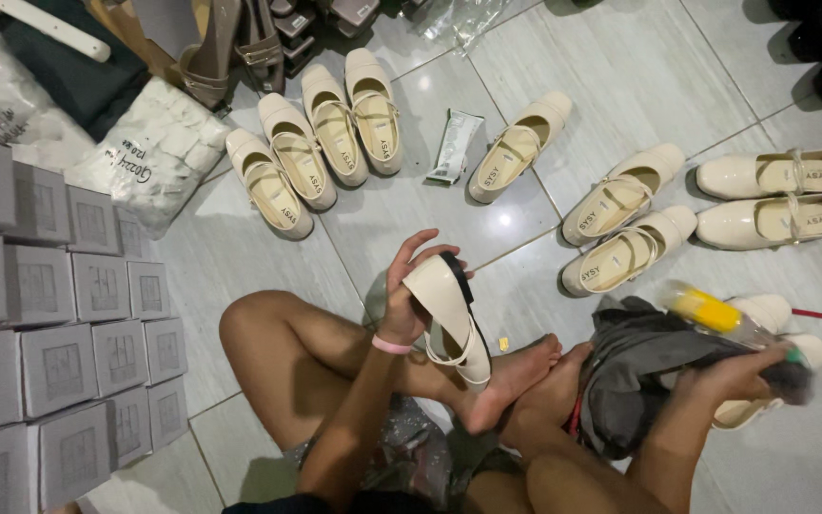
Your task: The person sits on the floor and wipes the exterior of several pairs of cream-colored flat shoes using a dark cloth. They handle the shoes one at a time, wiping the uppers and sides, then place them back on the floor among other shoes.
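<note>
My left hand (405,295) grips a cream strapped shoe (449,319) with a dark sole edge, held upright above my crossed legs. A pink band sits on that wrist. My right hand (730,376) rests low at the right on a dark grey cloth (639,366) and closes around a clear bottle (715,319) with a yellow label that lies across the cloth. Another cream shoe (763,362) lies partly hidden under the cloth and my right hand.
Several cream strapped shoes (335,128) lie on the grey tiled floor (620,76) ahead and to the right. A stack of grey boxes (59,333) fills the left side. White plastic bags (154,152), a small packet (454,143) and brown shoes (230,43) lie farther back.
</note>
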